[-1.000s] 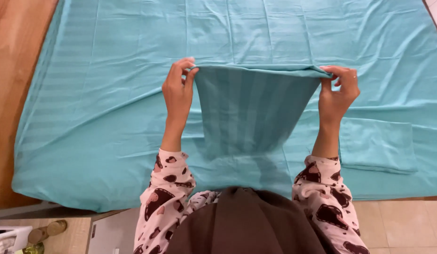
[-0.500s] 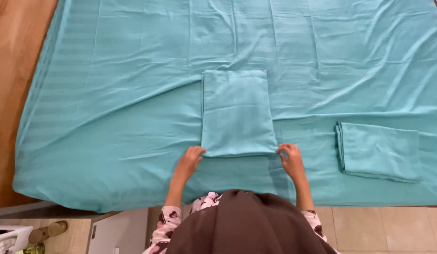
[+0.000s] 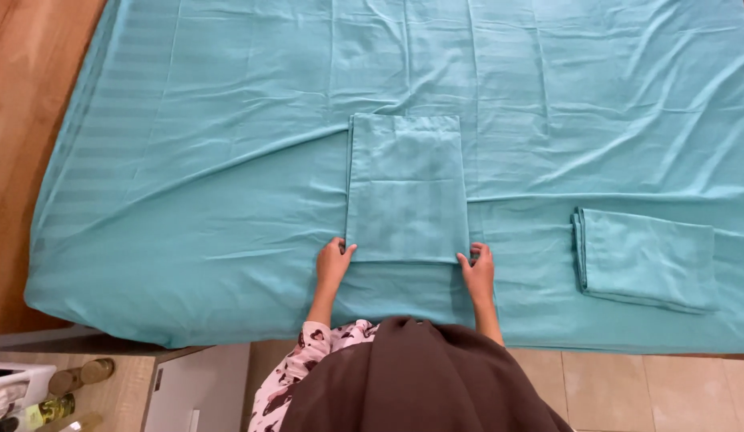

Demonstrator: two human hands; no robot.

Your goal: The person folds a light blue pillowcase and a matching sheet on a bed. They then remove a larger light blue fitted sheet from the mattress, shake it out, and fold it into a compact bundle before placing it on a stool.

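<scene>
While my left hand (image 3: 333, 264) and right hand (image 3: 478, 268) rest flat, unclenched, at the folded teal cloth's (image 3: 406, 188) near corners on the bed sheet (image 3: 228, 160), folding seems mid-course, needing pinched corners next.

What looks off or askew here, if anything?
Nothing much. The folded cloth lies flat and square on the sheet, the left hand and right hand at its near corners. A second folded cloth at the right sits slightly skewed. The sheet is wrinkled; no spills or damage.
</scene>
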